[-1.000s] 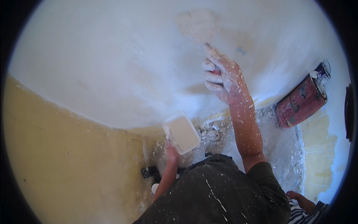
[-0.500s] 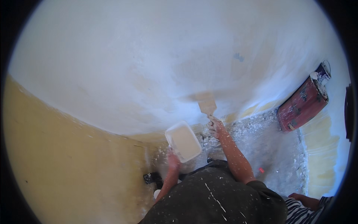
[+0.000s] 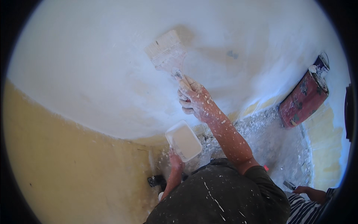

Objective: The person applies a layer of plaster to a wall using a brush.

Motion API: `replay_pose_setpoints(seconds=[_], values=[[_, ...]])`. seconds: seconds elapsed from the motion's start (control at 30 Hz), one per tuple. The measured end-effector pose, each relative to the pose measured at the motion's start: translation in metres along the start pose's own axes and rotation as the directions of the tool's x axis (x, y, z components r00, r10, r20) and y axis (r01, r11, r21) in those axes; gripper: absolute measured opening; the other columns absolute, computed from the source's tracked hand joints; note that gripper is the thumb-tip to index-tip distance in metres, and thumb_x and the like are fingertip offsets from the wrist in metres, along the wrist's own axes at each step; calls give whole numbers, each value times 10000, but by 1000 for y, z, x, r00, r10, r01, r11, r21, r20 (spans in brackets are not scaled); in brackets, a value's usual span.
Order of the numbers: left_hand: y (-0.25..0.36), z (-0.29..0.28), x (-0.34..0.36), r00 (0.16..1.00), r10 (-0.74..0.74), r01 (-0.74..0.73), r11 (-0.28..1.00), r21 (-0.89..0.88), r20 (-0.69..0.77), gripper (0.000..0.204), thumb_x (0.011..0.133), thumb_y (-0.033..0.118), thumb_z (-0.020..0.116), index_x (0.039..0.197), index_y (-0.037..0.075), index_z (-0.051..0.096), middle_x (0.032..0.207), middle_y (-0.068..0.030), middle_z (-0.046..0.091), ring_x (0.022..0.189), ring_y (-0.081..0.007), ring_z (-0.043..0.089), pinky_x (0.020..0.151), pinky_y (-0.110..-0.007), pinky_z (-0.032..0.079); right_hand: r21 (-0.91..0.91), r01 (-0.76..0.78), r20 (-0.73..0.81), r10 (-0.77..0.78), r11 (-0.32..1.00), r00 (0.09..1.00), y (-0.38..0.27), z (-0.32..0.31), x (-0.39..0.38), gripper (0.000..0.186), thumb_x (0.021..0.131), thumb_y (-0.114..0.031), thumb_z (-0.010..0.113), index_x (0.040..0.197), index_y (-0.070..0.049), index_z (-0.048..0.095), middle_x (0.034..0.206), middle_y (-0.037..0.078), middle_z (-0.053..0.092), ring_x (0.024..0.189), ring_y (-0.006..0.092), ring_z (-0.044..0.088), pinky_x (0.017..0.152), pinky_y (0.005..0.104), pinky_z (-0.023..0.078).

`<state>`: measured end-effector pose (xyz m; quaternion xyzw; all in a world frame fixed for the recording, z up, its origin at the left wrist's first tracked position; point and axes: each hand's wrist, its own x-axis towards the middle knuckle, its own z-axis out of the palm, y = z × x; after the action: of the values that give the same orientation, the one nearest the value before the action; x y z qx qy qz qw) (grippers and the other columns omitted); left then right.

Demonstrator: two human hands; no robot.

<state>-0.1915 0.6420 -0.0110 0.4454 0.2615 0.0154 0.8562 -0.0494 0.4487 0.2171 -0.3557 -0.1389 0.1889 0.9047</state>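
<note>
My paint-spattered right hand (image 3: 192, 95) is closed round the handle of a wide paintbrush (image 3: 166, 52), raised at the wall (image 3: 104, 59), where white paint covers the upper part and yellow shows below; whether the bristles touch it I cannot tell. Lower and nearer my body, my left hand (image 3: 175, 158) grips a white plastic container (image 3: 185, 142) of cream-white paint by its side.
A red drum (image 3: 300, 104) with a dark pail (image 3: 322, 63) stands at right. The floor (image 3: 276, 143) is spattered, with a small red object (image 3: 266, 168). At lower right a co-worker in stripes (image 3: 302, 207) holds a metal tool (image 3: 289, 185).
The brush dropped toward the container by half a second ago and is now higher and further left on the wall. At lower right a tool has appeared in the co-worker's hand.
</note>
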Motion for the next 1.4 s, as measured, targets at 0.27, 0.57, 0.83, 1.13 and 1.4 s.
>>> replay_pose_setpoints(seconds=[0.27,0.57,0.83,1.13,1.4], values=[[-7,-17,7,964,245,-265,876,402,102,423,937,333,275,1281,108,371,1263,-55,446,1156,-230,412,1007,-386,294,-30,-150,-428,123,988,896,112,-145,8,331,854,-393,535,1104,-178,506,559,-79,349,410,31,310,346,187,245],[-2,18,-12,994,106,-108,987,122,24,413,936,336,305,1259,92,385,1224,-77,464,1101,-231,467,937,-390,386,-966,46,169,-489,-253,856,102,-218,-22,382,731,-134,587,1079,-38,461,723,73,548,646,243,535,609,374,421],[-1,13,-9,998,52,-58,989,133,47,380,936,289,326,1239,69,395,1152,-82,501,1018,-225,524,861,-375,451,-107,182,-231,-203,977,952,-33,-54,-18,286,885,-291,500,1093,-96,470,635,-58,372,470,31,337,354,181,280],[1,17,-11,999,25,-24,998,51,-22,372,932,277,355,1263,108,378,1173,-84,482,1035,-238,514,862,-394,451,-99,-123,-496,58,987,866,68,-199,-20,331,847,-436,531,1013,-151,538,548,-91,282,412,28,266,342,199,200],[-3,28,-23,992,104,-112,986,125,69,364,932,258,349,1255,93,385,1144,-72,504,1014,-213,533,827,-358,472,-110,-167,-443,102,980,891,133,-273,-39,306,839,-270,560,1078,-90,494,643,13,457,509,114,452,438,250,372]])
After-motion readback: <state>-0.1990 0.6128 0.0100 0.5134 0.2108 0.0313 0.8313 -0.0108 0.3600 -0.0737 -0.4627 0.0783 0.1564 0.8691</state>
